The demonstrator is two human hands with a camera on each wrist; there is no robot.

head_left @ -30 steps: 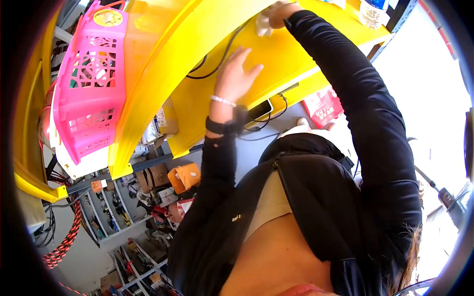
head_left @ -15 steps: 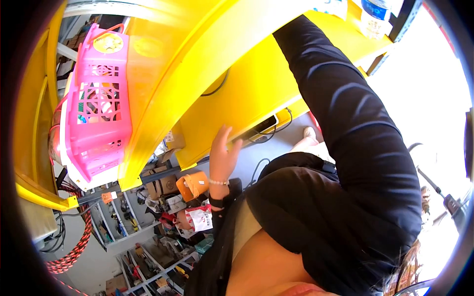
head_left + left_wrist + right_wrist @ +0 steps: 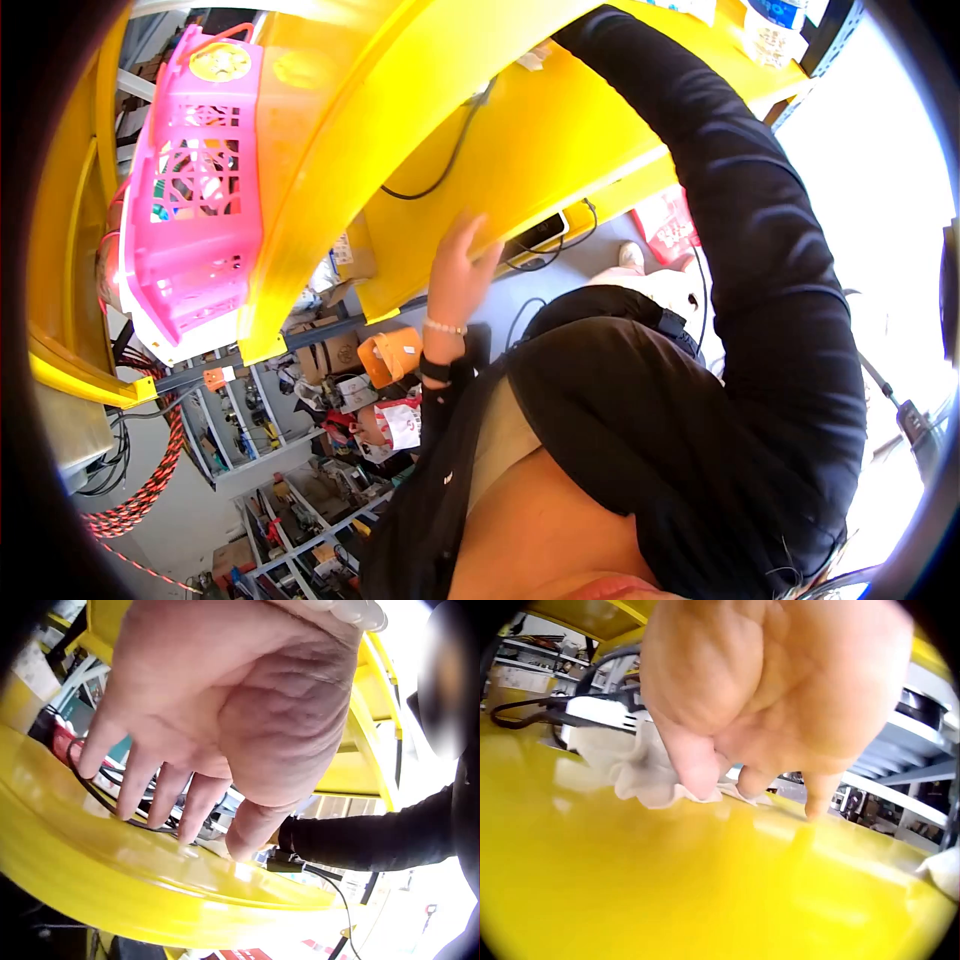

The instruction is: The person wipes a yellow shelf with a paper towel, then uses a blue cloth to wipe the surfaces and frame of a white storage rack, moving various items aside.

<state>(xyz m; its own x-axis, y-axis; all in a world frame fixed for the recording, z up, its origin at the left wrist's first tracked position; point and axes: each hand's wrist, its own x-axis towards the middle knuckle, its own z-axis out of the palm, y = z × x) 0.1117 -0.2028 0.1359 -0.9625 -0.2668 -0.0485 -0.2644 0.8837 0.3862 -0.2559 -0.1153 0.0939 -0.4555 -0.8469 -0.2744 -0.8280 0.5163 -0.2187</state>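
Nearest, at the person's left, the left hand is by the near edge of the yellow worktop, its fingers loosely straight and wide apart; whether they touch the edge I cannot tell. A pale beaded bracelet circles that wrist. To the near left stand an orange bin and shelves of small tools, with a red-and-black rope coiled farther left. A pink basket of mixed items sits left of a curved yellow beam. Beyond the left hand, a black cable loops over the worktop. The right arm, in a black sleeve, reaches to the far side. There the right hand, fingers bent down, pinches a crumpled white cloth against the worktop, most of it bunched left of the thumb. At the far right stands a bottle with a blue label; past the right hand, more shelving appears.
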